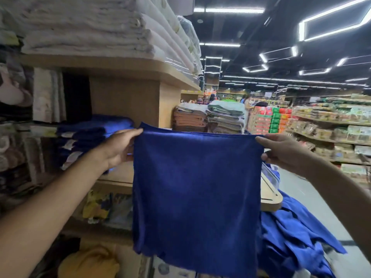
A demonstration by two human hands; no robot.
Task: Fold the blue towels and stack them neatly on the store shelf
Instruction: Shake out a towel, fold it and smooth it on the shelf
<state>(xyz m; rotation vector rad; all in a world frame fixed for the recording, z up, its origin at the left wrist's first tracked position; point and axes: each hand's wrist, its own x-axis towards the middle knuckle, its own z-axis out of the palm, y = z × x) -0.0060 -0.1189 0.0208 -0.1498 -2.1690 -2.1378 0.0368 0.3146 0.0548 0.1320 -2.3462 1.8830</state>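
Holding a blue towel [196, 197] up in the air in front of the wooden shelf [118, 174], stretched flat by its top edge and hanging straight down, lower edge wavy and free. Left hand [118, 147] pinching the towel's upper left corner between thumb and fingers; right hand [281, 151] pinching the upper right corner the same way, both arms reaching forward. Behind the left hand, towards the shelf's left end, a stack of folded blue towels [94, 129] with pale labels showing at the folds, lying on the middle board beside an upright wooden panel. Bare board between that stack and the shelf's rounded right end, mostly hidden by the held towel. Below and to the right of that rounded end, a loose heap of unfolded blue towels [291, 233], crumpled. On the top board, piled white linens [90, 33]. Further along the unit, past the upright panel, folded brown towels [189, 119] just beside folded grey-green towels [225, 115]. Low at the left, a yellow fabric item [88, 261], blurred. Across the aisle at right, grocery shelves [331, 125] packed with goods.
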